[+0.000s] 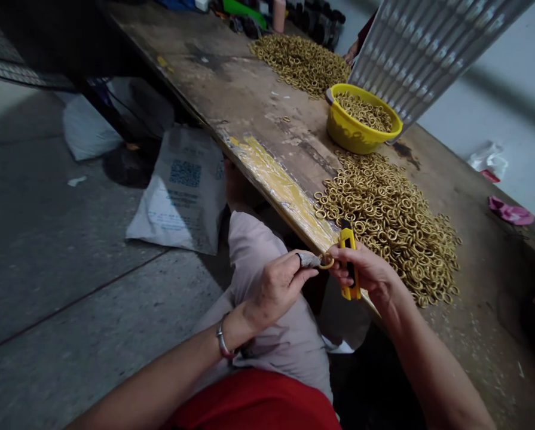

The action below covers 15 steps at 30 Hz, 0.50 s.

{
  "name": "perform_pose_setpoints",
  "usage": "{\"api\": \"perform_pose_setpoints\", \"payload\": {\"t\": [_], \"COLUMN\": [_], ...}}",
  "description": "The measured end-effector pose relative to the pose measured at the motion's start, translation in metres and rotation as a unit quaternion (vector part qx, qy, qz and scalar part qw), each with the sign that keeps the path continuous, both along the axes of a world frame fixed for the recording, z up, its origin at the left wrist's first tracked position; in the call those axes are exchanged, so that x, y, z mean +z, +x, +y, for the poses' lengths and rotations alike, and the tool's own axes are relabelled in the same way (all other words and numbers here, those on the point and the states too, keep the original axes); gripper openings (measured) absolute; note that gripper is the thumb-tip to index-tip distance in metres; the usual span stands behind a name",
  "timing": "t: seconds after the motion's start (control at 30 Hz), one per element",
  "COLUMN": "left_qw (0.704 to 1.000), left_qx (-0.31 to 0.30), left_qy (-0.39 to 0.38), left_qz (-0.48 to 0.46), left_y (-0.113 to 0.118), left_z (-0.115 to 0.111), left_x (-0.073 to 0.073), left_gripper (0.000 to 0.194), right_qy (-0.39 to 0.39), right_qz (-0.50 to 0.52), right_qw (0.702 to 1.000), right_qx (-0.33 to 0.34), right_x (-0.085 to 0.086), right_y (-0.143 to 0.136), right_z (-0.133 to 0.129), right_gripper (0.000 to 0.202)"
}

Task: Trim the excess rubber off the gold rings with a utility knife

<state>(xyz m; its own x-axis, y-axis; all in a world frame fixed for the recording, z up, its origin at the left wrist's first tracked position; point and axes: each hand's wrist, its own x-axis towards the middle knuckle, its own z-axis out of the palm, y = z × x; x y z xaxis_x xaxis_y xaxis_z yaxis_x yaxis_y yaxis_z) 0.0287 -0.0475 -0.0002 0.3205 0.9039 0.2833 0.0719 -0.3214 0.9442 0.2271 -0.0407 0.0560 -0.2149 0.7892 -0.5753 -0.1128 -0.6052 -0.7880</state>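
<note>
Over my lap, at the table's front edge, my left hand [285, 282] pinches a gold-coloured ring [326, 263] with its wrapped index finger and thumb. On the ring's other side, my right hand [369, 270] touches it with its fingertips while holding a yellow and black utility knife [349, 263] upright in its grip. A large pile of similar rings [393, 221] lies on the table just beyond my right hand. Behind that pile stands a yellow basin [354, 132] filled with more rings.
A second ring pile [300, 63] lies farther back on the wooden table [249, 101]. Another person's hand [350, 55] shows near a ribbed grey panel [424, 54]. A pink cloth [510, 211] is at the right. White sacks [182, 191] stand on the floor at the left.
</note>
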Motion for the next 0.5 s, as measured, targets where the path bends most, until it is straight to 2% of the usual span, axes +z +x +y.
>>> {"api": "perform_pose_setpoints", "payload": {"t": [0.23, 0.3, 0.37, 0.4, 0.43, 0.5], "left_qw": [0.998, 0.996, 0.987, 0.98, 0.973, 0.962], "left_qx": [-0.033, -0.017, -0.012, -0.016, -0.022, -0.032], "left_qy": [-0.036, -0.083, -0.157, -0.193, -0.223, -0.255], "left_qz": [-0.029, -0.023, -0.028, -0.041, -0.058, -0.092], "left_y": [0.0, 0.001, 0.001, 0.001, 0.002, 0.003], "left_z": [-0.005, -0.005, -0.005, -0.004, -0.003, -0.002], "left_x": [0.0, -0.001, -0.002, -0.002, -0.001, -0.001], "left_gripper": [0.003, 0.007, 0.012, 0.014, 0.016, 0.02], "right_qy": [0.0, 0.028, 0.102, 0.16, 0.223, 0.317], "right_qz": [0.007, -0.032, -0.13, -0.204, -0.287, -0.445], "right_qw": [1.0, 0.999, 0.986, 0.965, 0.931, 0.836], "right_qx": [0.016, 0.014, 0.02, 0.024, 0.029, 0.053], "right_x": [-0.007, -0.007, -0.006, -0.006, -0.006, -0.007], "right_y": [-0.01, -0.012, -0.014, -0.015, -0.016, -0.018], "right_z": [-0.01, -0.015, -0.022, -0.027, -0.032, -0.042], "right_gripper": [0.039, 0.04, 0.039, 0.037, 0.035, 0.027]}}
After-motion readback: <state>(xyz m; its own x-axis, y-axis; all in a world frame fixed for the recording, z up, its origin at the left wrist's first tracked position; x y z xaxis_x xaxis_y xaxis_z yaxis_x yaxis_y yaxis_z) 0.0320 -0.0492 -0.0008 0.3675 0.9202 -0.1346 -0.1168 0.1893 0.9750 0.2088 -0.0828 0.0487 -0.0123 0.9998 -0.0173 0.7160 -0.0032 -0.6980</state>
